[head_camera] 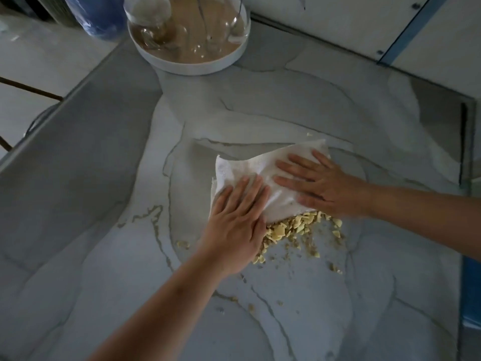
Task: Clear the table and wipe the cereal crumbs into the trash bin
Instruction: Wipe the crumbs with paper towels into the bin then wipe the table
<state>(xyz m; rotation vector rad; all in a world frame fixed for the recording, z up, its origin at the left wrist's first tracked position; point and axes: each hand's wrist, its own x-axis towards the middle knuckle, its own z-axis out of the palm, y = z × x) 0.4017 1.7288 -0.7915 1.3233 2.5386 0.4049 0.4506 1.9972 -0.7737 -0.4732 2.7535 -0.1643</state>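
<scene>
A white paper towel (256,169) lies spread on the marble table (104,256). My left hand (236,225) presses flat on its near left part, fingers together. My right hand (322,185) presses flat on its right part, fingers spread. A heap of yellow cereal crumbs (291,230) sits against the towel's near edge, between my two hands. Loose crumbs (335,268) are scattered nearer to me, and a few small crumbs (183,244) lie to the left of my left wrist. No trash bin is in view.
A round white tray (229,59) holding clear glassware (156,24) stands at the far edge. A blue bottle (96,14) stands beyond the table at the far left. The table's left edge (54,118) runs diagonally; the right edge (466,152) is close to my right arm.
</scene>
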